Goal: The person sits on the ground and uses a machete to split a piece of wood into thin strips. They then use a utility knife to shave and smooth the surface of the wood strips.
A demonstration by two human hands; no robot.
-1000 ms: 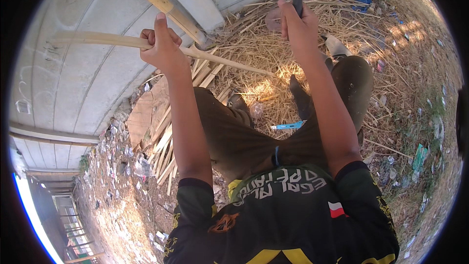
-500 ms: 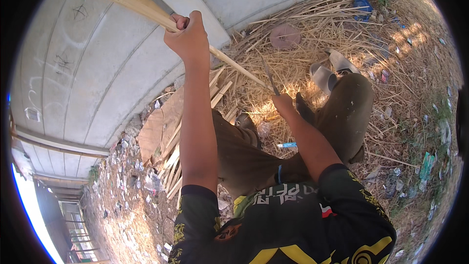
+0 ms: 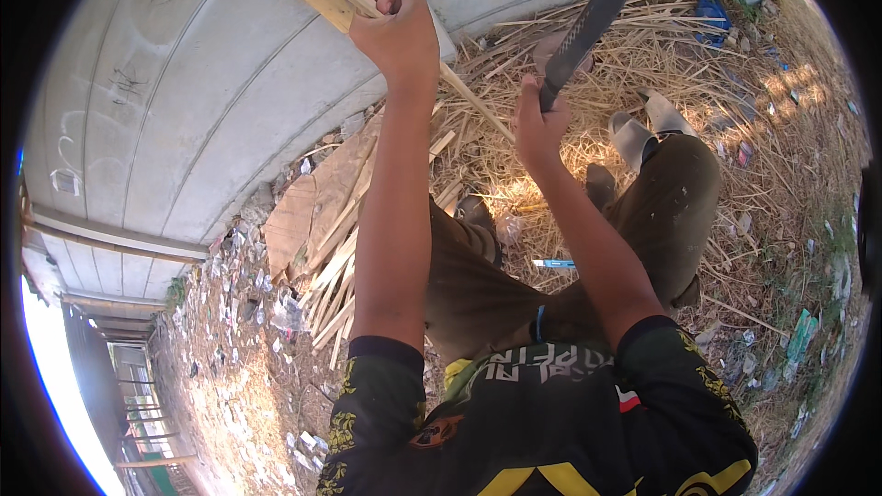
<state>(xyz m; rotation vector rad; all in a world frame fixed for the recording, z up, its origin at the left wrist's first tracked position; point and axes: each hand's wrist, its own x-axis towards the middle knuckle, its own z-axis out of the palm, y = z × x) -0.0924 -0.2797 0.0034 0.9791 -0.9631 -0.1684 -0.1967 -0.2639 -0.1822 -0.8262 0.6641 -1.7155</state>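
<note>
My left hand, raised in front of the wall, is closed round a long pale bamboo strip. Its upper part runs off to the upper left, where more than one length seems to lie together; the lower end slants down toward my right hand. That hand is wrapped round the dark handle of a machete. The broad dark blade points up and to the right, apart from the strip. Whether the strip's lower end touches my right hand cannot be made out.
A grey panel wall stands at the left. Pale strips lie beside cardboard left of my legs. Shavings cover the ground ahead, with grey shoes and a blue-and-white slim object.
The machete has swung up, its blade now broadside and higher. My left hand has moved up and right with the bamboo strip. My right hand has risen too.
</note>
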